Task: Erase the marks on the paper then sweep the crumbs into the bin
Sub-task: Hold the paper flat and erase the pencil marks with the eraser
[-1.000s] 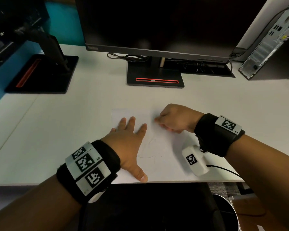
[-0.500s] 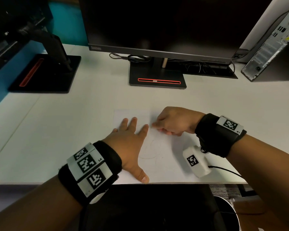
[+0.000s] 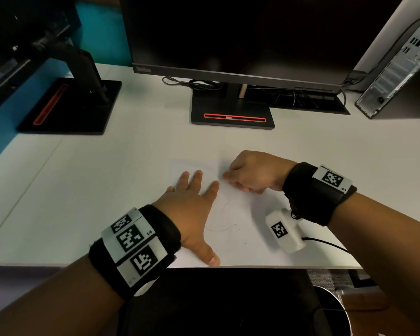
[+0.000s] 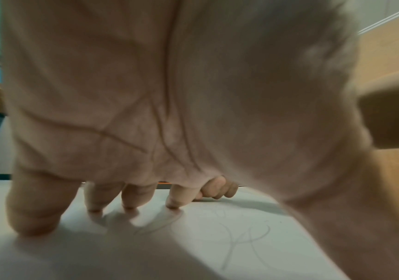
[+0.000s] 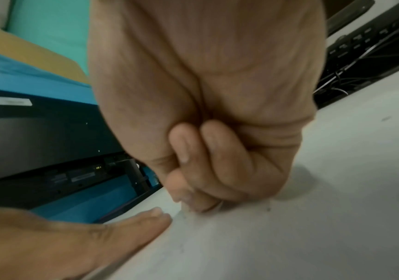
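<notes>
Flat and spread, my left hand (image 3: 192, 209) pins the paper (image 3: 238, 229) to the table (image 3: 107, 178); my right hand (image 3: 252, 173) is curled, pinching something small I judge an eraser. Pencil marks (image 4: 246, 238) remain. Pressing harder could crumple or tear the sheet.

White desk (image 3: 95, 190), paper (image 3: 238, 229) near front edge, two monitor stands (image 3: 232, 116), computer tower (image 3: 403, 69).

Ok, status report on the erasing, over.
Left hand flat, pinning the paper. Right hand fisted at the sheet's far part; eraser not visible. Pencil marks remain. Nothing in the way.
</notes>
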`<state>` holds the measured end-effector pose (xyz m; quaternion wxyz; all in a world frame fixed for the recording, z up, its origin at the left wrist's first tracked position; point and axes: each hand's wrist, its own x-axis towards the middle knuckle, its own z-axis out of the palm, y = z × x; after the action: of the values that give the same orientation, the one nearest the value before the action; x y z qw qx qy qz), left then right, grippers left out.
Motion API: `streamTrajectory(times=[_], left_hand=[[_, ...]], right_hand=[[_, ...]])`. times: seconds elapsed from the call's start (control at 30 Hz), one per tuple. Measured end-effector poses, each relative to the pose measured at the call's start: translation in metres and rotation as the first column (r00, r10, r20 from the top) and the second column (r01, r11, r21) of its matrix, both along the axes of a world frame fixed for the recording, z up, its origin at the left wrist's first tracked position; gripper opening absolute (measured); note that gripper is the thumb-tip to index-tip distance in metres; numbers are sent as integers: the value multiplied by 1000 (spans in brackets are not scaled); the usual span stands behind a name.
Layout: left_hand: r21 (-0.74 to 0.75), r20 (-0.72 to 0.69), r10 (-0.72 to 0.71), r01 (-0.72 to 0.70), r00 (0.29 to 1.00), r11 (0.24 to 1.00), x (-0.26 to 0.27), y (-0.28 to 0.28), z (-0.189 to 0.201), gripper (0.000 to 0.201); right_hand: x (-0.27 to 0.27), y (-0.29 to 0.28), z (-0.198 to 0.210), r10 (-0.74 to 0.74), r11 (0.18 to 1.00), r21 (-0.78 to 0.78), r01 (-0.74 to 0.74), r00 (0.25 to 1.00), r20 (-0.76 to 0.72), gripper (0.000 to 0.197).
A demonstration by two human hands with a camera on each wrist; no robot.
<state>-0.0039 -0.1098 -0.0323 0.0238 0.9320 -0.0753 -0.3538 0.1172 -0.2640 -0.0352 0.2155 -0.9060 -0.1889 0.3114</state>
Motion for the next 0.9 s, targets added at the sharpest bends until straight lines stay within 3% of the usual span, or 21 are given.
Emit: streamTrajectory(times=[0.17,0.3,0.43,0.57,0.7,0.8,0.9], left_hand=[[-1,2,0,0,1000,1000,-1,-1,0,152],[-3,3,4,-4,1000,1000,0,0,0,153],[3,4,-1,0,1000,1000,0,0,-1,153],[1,3,5,-5,1000,1000,0,-1,1,152],[-1,13,-2,2,1000,1000,0,0,-1,152],[-6,11,3,-3,1000,1000,-1,0,-1,153],[-2,10,2,-2,1000,1000,0,-1,-1,153]], right_hand=[[5,0,-2,-66,998,1,67,989,129,48],[1,4,-1,-15,1000,27,15,1000,-17,45],[7,6,-1,-88,996,17,87,993,82,44],[3,9,0,-52,998,23,53,998,-45,46],[8,9,1,-95,995,4,95,991,95,45],[3,11,-1,-34,999,17,34,999,16,45],[7,6,0,-95,995,29,94,995,27,45]])
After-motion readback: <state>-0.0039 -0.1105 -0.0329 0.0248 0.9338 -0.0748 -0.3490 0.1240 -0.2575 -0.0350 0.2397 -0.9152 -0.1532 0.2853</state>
